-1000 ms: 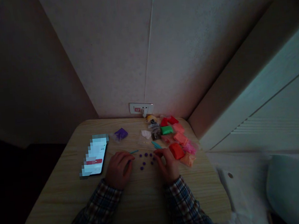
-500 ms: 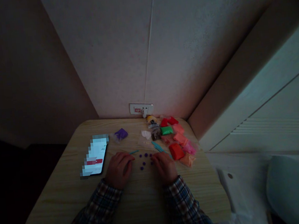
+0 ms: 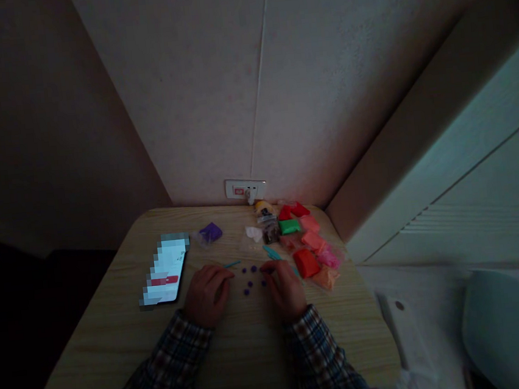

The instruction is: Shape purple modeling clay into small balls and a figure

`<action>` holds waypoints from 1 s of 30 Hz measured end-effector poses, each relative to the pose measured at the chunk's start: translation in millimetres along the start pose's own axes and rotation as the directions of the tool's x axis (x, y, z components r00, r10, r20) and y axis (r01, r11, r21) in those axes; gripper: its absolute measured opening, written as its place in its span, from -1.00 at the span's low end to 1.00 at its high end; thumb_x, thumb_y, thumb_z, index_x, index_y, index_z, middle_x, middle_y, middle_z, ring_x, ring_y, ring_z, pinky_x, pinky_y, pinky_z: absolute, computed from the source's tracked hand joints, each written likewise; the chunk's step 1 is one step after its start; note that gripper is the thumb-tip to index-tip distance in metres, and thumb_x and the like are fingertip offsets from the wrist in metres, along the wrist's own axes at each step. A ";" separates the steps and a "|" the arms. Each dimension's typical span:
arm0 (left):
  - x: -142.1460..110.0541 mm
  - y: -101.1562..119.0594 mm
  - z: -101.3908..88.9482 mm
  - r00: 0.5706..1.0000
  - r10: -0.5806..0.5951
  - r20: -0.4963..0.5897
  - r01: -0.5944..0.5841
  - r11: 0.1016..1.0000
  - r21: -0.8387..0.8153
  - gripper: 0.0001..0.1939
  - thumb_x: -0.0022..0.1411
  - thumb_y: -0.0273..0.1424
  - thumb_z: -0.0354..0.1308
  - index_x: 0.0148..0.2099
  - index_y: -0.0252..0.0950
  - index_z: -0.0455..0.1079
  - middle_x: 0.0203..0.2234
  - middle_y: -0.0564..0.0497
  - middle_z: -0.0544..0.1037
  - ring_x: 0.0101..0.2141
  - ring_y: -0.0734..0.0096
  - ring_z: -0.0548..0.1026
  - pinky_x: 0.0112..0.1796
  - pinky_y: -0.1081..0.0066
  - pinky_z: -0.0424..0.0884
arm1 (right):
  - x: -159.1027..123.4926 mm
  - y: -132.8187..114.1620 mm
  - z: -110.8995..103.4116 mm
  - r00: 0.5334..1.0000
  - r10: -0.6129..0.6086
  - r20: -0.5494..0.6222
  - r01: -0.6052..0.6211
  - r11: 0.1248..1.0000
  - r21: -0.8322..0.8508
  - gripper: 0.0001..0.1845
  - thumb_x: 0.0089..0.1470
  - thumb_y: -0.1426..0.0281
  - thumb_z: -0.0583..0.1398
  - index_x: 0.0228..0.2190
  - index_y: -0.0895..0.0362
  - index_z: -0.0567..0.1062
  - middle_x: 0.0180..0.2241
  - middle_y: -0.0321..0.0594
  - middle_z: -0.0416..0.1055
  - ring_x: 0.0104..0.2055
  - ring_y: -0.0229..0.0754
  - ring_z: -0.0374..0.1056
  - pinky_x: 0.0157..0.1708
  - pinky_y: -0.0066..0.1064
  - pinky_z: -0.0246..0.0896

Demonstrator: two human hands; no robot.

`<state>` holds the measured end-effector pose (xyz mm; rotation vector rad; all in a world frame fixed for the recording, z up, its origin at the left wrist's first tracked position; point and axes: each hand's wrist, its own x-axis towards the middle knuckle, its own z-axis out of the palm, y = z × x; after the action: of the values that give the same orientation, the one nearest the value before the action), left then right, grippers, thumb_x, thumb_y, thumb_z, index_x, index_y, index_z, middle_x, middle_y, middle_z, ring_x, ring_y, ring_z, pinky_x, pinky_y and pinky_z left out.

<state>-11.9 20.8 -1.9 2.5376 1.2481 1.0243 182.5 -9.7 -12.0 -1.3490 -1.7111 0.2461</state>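
My left hand (image 3: pixel 206 296) rests on the table with its fingers loosely curved and the thumb apart, nothing seen in it. A thin blue stick (image 3: pixel 232 264) lies just beyond its fingertips. My right hand (image 3: pixel 286 290) has its fingertips closed at a small purple ball (image 3: pixel 262 269), which they partly cover; it looks like clay. Several more purple balls lie between the hands, among them a larger one (image 3: pixel 254 269) at the back and another (image 3: pixel 246 292) at the front. Behind my right hand lies a light-blue modelling tool (image 3: pixel 272 252), partly hidden.
A lit phone (image 3: pixel 166 271) lies left of my left hand. At the back are an opened purple clay packet (image 3: pixel 210 231) and a white packet (image 3: pixel 254 235). Green (image 3: pixel 289 226), red (image 3: pixel 306 263) and pink packets crowd the right side. A wall socket (image 3: pixel 245 188) holds a plug.
My right hand's fingertips have shifted slightly left, covering more of the small purple ball. My left hand stays nearly still.
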 end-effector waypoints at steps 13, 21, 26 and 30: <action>-1.4 -0.5 0.5 0.999 -0.009 0.037 0.010 1.000 -0.013 -0.83 0.16 -0.54 -0.04 -0.28 -0.32 0.38 -0.38 -0.06 0.45 -0.30 0.31 0.38 -0.27 0.28 0.35 | -1.4 -1.0 3.5 0.981 -0.094 0.168 0.128 0.971 -0.202 -0.83 0.06 0.53 0.07 -0.31 0.12 0.42 -0.38 -0.22 0.39 -0.26 -0.16 0.22 -0.18 -0.30 0.04; -0.3 0.3 0.0 1.000 -0.006 0.017 0.006 1.000 0.005 -0.83 0.15 -0.53 -0.03 -0.29 -0.30 0.38 -0.40 -0.04 0.46 -0.32 0.32 0.39 -0.27 0.28 0.36 | -2.3 -5.1 5.3 0.966 0.061 0.253 0.028 0.943 -0.332 -0.91 0.04 0.40 0.15 -0.34 0.06 0.44 -0.34 -0.26 0.32 -0.23 -0.17 0.20 -0.16 -0.27 -0.08; -1.1 -0.2 0.2 1.000 0.000 0.022 0.000 1.000 0.001 -0.83 0.16 -0.52 -0.03 -0.29 -0.30 0.38 -0.39 -0.05 0.46 -0.31 0.32 0.39 -0.27 0.29 0.36 | -3.3 -4.4 7.6 0.966 0.091 0.243 0.000 0.937 -0.350 -0.73 -0.01 0.44 0.17 -0.19 0.08 0.37 -0.27 -0.23 0.32 -0.17 -0.13 0.19 -0.14 -0.26 -0.09; -1.8 -1.4 1.2 1.000 -0.009 0.023 0.009 1.000 0.015 -0.83 0.16 -0.52 -0.03 -0.29 -0.29 0.38 -0.39 -0.04 0.46 -0.31 0.32 0.39 -0.27 0.28 0.36 | -6.5 -3.4 5.6 0.979 0.104 0.175 -0.041 0.942 -0.334 -0.73 -0.04 0.43 0.18 -0.22 0.10 0.36 -0.24 -0.21 0.33 -0.15 -0.10 0.18 -0.14 -0.24 -0.11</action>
<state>-12.8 20.6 -4.3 2.5450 1.2654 0.9849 176.0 -14.6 -16.4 -1.6809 -1.9263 0.1370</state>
